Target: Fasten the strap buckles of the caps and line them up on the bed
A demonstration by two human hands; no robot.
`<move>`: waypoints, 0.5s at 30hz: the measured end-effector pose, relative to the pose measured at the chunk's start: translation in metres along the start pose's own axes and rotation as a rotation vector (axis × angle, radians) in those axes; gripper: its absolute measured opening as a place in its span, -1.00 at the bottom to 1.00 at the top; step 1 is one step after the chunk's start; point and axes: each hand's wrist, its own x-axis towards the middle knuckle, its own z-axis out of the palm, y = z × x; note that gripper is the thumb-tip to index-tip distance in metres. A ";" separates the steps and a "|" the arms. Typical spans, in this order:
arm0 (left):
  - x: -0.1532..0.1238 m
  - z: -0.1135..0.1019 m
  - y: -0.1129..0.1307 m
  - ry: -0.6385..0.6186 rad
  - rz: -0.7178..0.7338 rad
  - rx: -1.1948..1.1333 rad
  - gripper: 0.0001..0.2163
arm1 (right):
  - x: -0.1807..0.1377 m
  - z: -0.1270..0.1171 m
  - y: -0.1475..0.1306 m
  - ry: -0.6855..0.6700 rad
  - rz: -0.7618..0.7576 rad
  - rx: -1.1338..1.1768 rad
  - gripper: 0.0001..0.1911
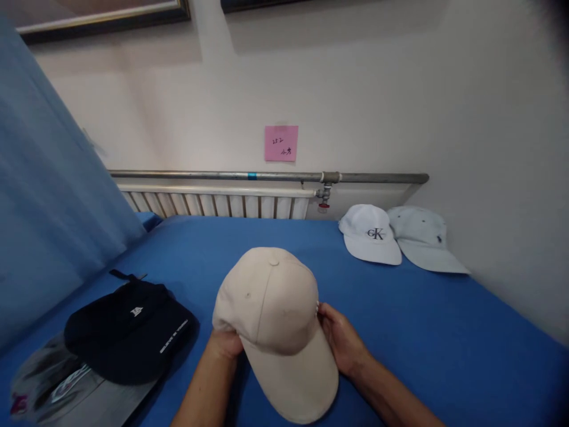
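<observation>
A beige baseball cap (284, 308) is held between my two hands above the blue bed surface, its brim pointing down toward me. My left hand (227, 343) grips its left lower edge, with the fingers hidden under the cap. On the other side, my right hand (338, 338) is closed on the right edge, where the crown meets the brim. To the left lies a dark navy cap (128, 332) with a small white emblem and white lettering on its brim. It overlaps a grey cap (98, 394) beneath it.
At the far right, a white cap (367, 234) with black letters sits beside a pale grey-green cap (422, 237). A blue curtain (48, 196) hangs along the left. Behind the bed (444, 332) are a radiator (231, 204), a metal pipe (284, 175) and a pink note (281, 143).
</observation>
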 end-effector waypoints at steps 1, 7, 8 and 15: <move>0.003 0.005 -0.003 0.024 -0.036 -0.012 -0.84 | 0.001 -0.002 -0.003 0.010 -0.019 0.012 -0.90; 0.011 0.033 -0.013 0.115 -0.056 -0.087 -0.69 | 0.006 -0.013 -0.019 0.099 -0.130 0.040 -0.83; 0.011 0.035 -0.013 0.101 -0.042 -0.091 -0.64 | 0.006 -0.014 -0.021 0.111 -0.136 0.037 -0.81; 0.011 0.038 -0.013 0.197 0.011 -0.066 -0.67 | 0.009 -0.012 -0.015 0.149 -0.173 0.001 -0.79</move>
